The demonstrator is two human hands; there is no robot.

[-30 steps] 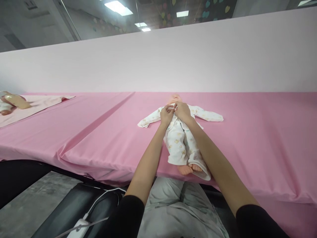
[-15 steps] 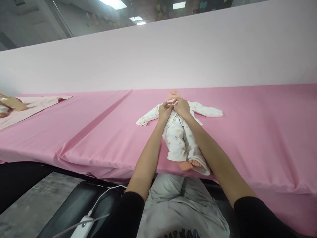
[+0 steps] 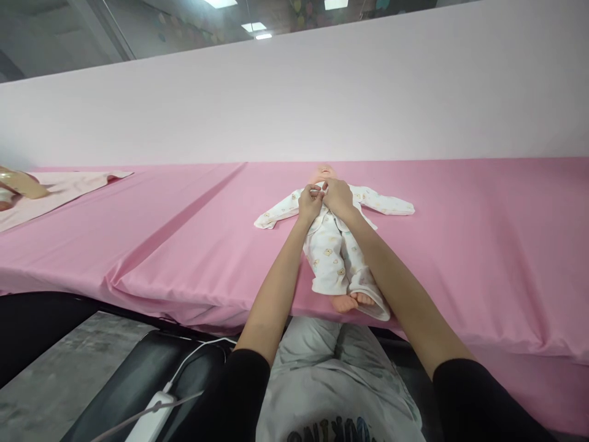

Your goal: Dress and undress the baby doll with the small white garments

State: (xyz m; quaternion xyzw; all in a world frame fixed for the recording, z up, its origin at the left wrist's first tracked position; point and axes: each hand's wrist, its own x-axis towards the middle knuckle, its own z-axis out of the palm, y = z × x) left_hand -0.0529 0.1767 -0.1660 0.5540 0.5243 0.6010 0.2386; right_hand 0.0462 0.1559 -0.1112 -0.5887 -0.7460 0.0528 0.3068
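A baby doll (image 3: 326,172) lies on its back on the pink sheet (image 3: 193,245), head towards the wall and bare feet towards me. It wears a white patterned jacket (image 3: 281,210) with the sleeves spread out, and matching trousers (image 3: 327,261). At the jacket's neckline, my left hand (image 3: 311,201) pinches the cloth with bent fingers. Beside it, nearly touching, my right hand (image 3: 338,197) is closed on the same upper front edge. My fingers cover the fastening there, so its details are hidden.
On the far left, a pale cloth (image 3: 69,190) carries part of another doll (image 3: 25,184). A white wall (image 3: 294,104) rises behind the bed. A white power strip (image 3: 151,417) with cables rests on a black seat (image 3: 124,380) at lower left.
The fingers of my left hand have shifted slightly at the neckline. Both hands stay at the jacket, and the doll lies as before. The view has tilted a little.
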